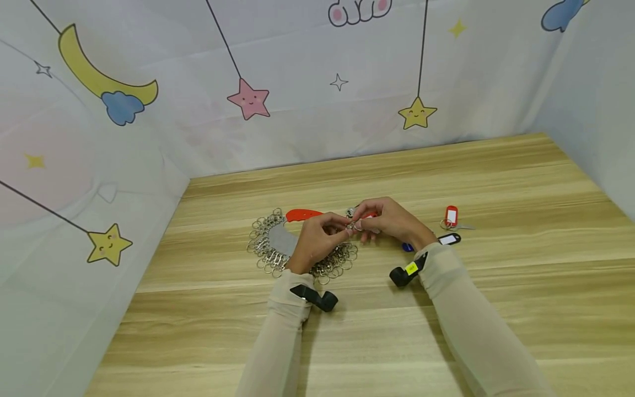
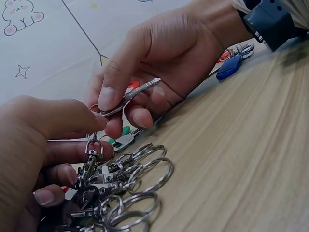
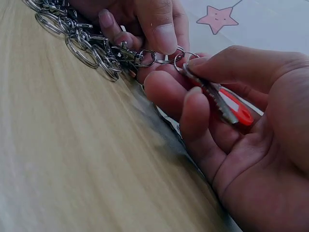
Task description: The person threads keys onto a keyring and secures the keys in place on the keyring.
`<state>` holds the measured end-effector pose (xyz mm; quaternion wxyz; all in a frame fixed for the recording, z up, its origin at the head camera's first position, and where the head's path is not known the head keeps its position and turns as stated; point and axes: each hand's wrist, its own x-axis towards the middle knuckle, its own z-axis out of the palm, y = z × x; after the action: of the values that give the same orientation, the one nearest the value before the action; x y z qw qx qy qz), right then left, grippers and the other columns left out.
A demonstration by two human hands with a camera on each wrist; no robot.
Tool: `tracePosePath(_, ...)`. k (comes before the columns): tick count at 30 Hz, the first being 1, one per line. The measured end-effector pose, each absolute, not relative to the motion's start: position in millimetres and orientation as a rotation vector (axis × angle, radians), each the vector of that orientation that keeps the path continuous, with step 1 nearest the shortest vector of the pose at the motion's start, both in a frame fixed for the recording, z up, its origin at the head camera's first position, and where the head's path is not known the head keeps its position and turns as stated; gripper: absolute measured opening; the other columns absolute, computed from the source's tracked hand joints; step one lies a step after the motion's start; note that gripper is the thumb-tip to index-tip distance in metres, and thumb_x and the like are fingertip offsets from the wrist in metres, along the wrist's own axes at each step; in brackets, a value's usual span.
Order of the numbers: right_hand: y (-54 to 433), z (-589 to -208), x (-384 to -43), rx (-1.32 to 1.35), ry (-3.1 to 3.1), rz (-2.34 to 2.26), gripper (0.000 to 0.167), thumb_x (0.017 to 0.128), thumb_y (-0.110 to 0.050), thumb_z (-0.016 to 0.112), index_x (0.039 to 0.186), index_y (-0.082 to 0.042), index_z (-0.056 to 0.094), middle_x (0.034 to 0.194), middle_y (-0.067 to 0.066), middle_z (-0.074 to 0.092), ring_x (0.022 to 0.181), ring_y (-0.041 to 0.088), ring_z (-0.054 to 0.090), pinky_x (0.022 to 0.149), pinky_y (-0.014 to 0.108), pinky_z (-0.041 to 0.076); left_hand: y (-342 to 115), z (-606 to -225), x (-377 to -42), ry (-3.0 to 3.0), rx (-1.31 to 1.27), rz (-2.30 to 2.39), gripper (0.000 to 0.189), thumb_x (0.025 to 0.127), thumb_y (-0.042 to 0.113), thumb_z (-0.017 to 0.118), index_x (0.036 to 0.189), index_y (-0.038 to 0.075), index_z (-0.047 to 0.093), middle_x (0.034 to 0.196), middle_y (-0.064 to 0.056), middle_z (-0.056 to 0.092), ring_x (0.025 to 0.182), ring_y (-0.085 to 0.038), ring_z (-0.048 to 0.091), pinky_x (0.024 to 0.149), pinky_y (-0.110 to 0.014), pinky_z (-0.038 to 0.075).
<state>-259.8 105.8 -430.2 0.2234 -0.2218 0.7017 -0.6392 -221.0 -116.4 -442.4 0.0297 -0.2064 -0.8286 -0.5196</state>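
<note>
Close together over the wooden table, my left hand (image 1: 317, 242) and right hand (image 1: 392, 218) meet at a small metal ring. The left thumb and fingers pinch that split key ring (image 3: 179, 52), which is linked to a metal swivel clasp (image 2: 92, 153). A silver key (image 3: 219, 102) with a red key tag (image 3: 245, 116) is pinched in my right hand, its own ring touching the split ring. Whether the two rings are linked I cannot tell. Under my left hand lies a grey plate (image 1: 281, 238) with a red handle (image 1: 302, 214), edged with several clasps and rings.
Right of my hands lie a red key tag (image 1: 451, 215) with a key, a black tag (image 1: 449, 239) and a blue tag (image 1: 408, 247), partly hidden by the right wrist. A green tag (image 2: 126, 130) with a key shows behind the clasps. Printed cloth walls (image 1: 317, 127) border the table.
</note>
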Motion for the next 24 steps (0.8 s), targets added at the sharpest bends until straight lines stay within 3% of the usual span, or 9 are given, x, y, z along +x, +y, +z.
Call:
tracePosePath(7,106.8,-431.5,-260.1,-0.631,1.897,-1.783,0.012,0.098,-0.002,0.065,0.108,0.003,0.068,0.093,0.028,0.068,0.073,0.036,0.068,0.059,0.035,0.053,-116.5,-442.7,-221.2,-2.569,-0.623,-1.597,0.017,0.09,0.015,0.078,0.107,0.016,0.077,0.089,0.007,0.073,0.069,-0.016,0.064,0.061,-0.032,0.052)
tracePosePath(15,107.4,-432.3,-260.1,-0.672,1.866,-1.797,0.012,0.098,-0.003,0.065,0.107,0.004,0.067,0.093,0.028,0.068,0.072,0.036,0.067,0.064,0.042,0.056,-116.0,-441.6,-221.0,-2.575,-0.621,-1.58,0.017,0.09,0.018,0.078,0.107,0.015,0.077,0.089,0.007,0.073,0.071,-0.014,0.065,0.063,-0.033,0.053)
tracePosePath(24,107.1,-430.7,-257.6,-0.634,1.891,-1.794,0.012,0.099,-0.003,0.062,0.108,0.005,0.067,0.09,0.027,0.069,0.072,0.036,0.067,0.062,0.039,0.055,-116.7,-442.8,-222.0,-2.602,-0.63,-1.538,0.025,0.085,0.014,0.082,0.109,0.015,0.076,0.087,0.008,0.071,0.066,-0.015,0.06,0.06,-0.031,0.05)
